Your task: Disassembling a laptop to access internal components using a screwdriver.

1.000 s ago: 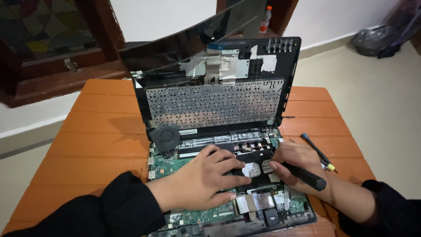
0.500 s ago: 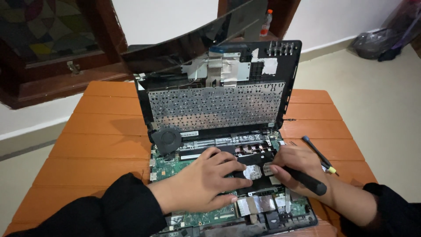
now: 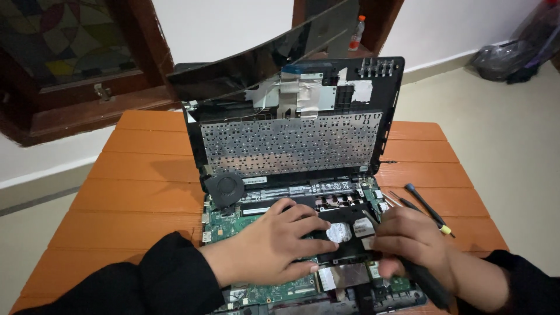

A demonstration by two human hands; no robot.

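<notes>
In the head view, an opened laptop lay on an orange slatted table, its green circuit board bared and its lifted keyboard panel tilted back toward 12 o'clock. The left hand rested palm down on the board, fingers spread flat and gripping nothing, the fingertips touching a black hard drive that sat at the hand's 3 o'clock. The right hand was closed around a dark-handled screwdriver, whose handle ran out toward 5 o'clock; the tip was hidden under the fingers, just at the drive's 3 o'clock edge. The drive therefore lay between the 2 hands, touched by the left and met by the right at its side.

A round black fan sat at 11 o'clock from the left hand, near but apart from it. At 2 o'clock from the right hand, a 2nd screwdriver with a dark tip and yellow end lay on the table beside the laptop, close to the table's right edge.

Bare table showed at 9 o'clock of the laptop, a broad stretch of slats running to the left edge. At 3 o'clock the margin was narrow. At 12 o'clock the raised panel and the dark screen behind it closed off that side. A plastic bottle stood far back on a ledge at 12 o'clock.
</notes>
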